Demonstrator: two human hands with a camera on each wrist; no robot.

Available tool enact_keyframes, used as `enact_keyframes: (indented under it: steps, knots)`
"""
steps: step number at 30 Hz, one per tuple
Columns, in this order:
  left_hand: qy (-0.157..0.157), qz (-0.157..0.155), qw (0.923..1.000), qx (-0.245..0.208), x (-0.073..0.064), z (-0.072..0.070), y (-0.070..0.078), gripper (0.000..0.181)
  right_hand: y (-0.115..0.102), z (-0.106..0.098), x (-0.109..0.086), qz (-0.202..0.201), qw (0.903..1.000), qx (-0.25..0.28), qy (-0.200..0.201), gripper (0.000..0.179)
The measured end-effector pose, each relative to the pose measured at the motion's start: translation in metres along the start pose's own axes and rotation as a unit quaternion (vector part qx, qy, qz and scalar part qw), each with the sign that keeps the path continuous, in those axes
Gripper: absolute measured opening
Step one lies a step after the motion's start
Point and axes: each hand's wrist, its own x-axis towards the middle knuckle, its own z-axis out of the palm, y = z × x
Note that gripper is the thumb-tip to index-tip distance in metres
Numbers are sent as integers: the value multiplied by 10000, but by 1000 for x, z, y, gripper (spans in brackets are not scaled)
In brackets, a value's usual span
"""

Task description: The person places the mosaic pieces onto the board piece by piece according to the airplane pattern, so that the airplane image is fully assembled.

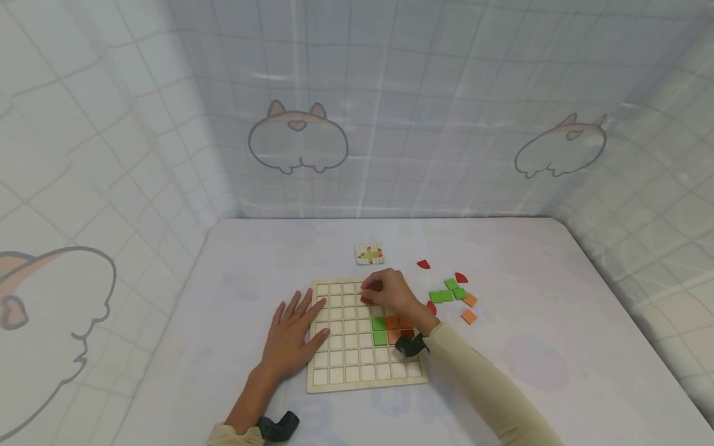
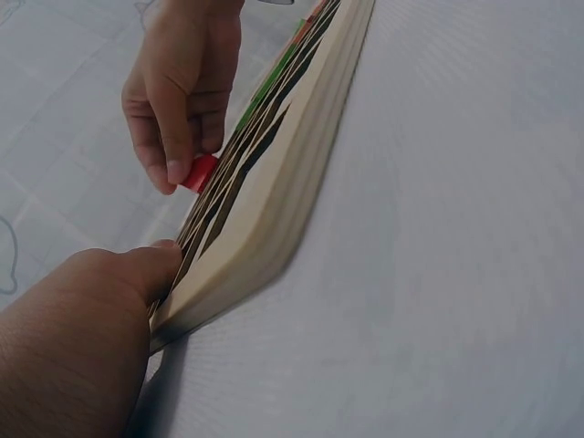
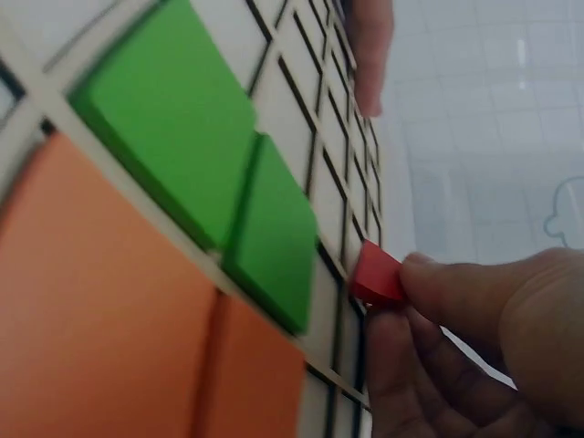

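My right hand [image 1: 393, 292] pinches a small red quarter-circle tile [image 3: 378, 275] between thumb and fingertips. It holds the tile right at the grid of a light wooden board [image 1: 362, 388], in the upper middle cells. Two green square tiles [image 1: 379, 331] and several orange square tiles [image 1: 393, 323] sit in cells on the board's right side. Beside them a dark red tile [image 1: 408, 334] is partly covered by the right wrist's camera. On the board's left edge lies my left hand [image 1: 290, 341], fingers spread and straight, its thumb over the border cells [image 2: 164, 260].
Beyond the board lies a small pattern card [image 1: 369, 253] with a coloured figure. Loose green tiles [image 1: 447, 295], orange tiles [image 1: 469, 316] and red quarter-circle tiles [image 1: 423, 264] are scattered to the right. A printed sheet wall [image 1: 390, 186] rises behind the white table [image 1: 268, 248].
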Motion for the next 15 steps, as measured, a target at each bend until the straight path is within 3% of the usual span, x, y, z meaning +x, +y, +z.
enact_keyframes:
  steps: [9,15]
  knots:
    - [66,20,10000,-32,-2,0,2,65,2,6,1,-142,9999,-96,19,7]
    - [103,47,9999,-57,-2,2,1,66,2,1,0,24,9997,127,-193,10]
